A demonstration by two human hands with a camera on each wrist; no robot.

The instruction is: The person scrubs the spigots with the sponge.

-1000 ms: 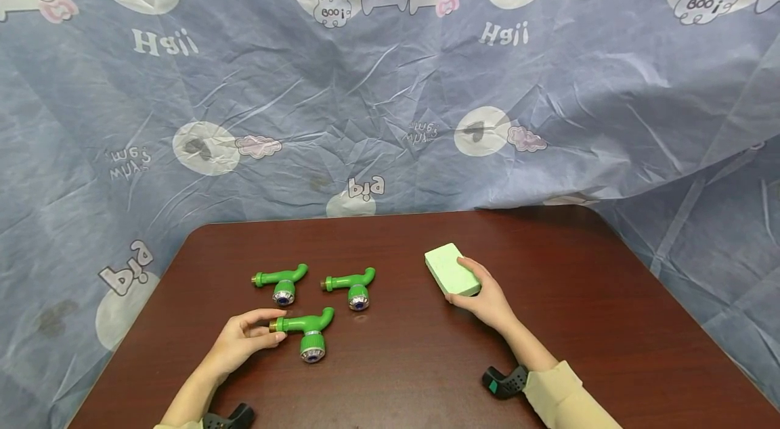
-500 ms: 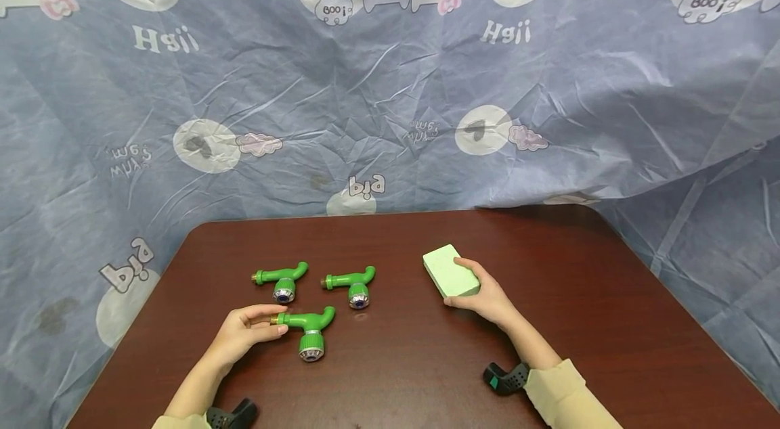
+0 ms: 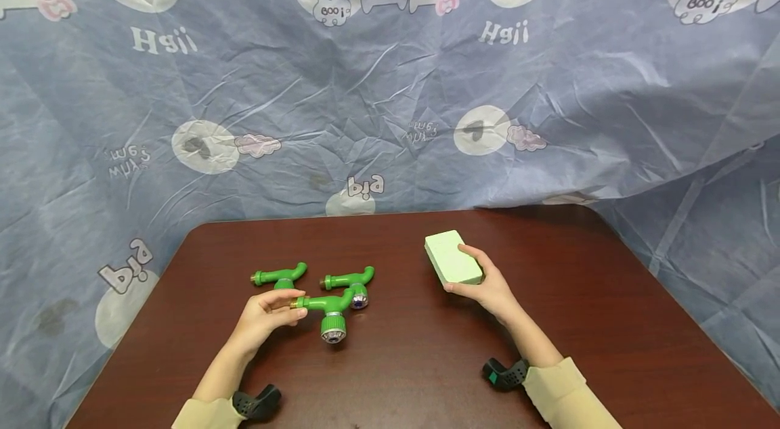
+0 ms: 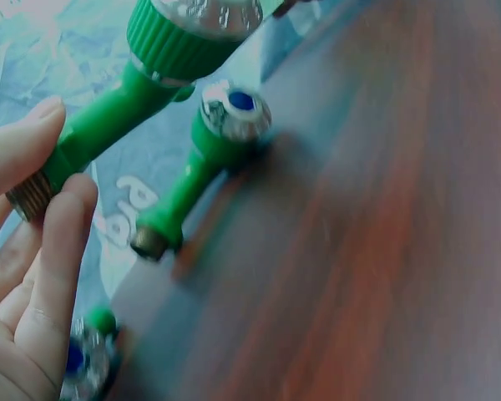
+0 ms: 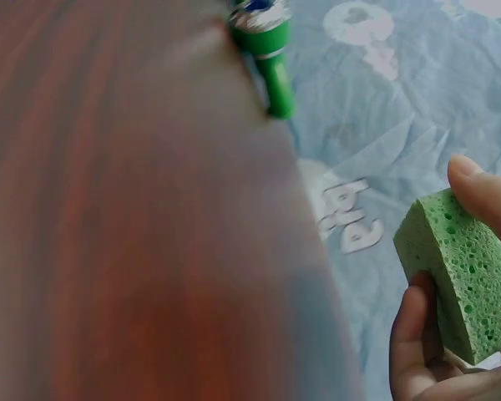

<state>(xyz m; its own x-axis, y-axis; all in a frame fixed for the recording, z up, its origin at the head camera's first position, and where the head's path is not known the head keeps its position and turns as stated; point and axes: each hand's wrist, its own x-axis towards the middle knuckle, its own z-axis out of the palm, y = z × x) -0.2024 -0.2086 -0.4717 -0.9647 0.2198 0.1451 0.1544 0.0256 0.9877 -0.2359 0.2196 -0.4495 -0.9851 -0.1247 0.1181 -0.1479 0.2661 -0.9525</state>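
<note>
My left hand point(image 3: 263, 322) pinches a green tap point(image 3: 329, 305) by its brass threaded end, thumb on one side and fingers on the other. In the left wrist view this tap point(image 4: 108, 125) hangs above the table, its ribbed knob at the top of the picture. Behind it lie two more green taps: one point(image 3: 347, 279) is partly covered by the held tap, the other point(image 3: 279, 276) is partly hidden by my left hand. On the right, my right hand point(image 3: 492, 287) grips a pale green sponge point(image 3: 451, 258) by its edges. Pores show on the sponge point(image 5: 476, 276) in the right wrist view.
A dark reddish-brown table point(image 3: 402, 375) with rounded far corners lies under both hands. Behind and beside it hangs a wrinkled blue-grey cloth point(image 3: 341, 91) with cartoon prints. Black bands point(image 3: 506, 373) sit on both wrists.
My left hand has lifted the tap and carried it right and away from me, now overlapping the taps behind. My right hand and the sponge have risen slightly.
</note>
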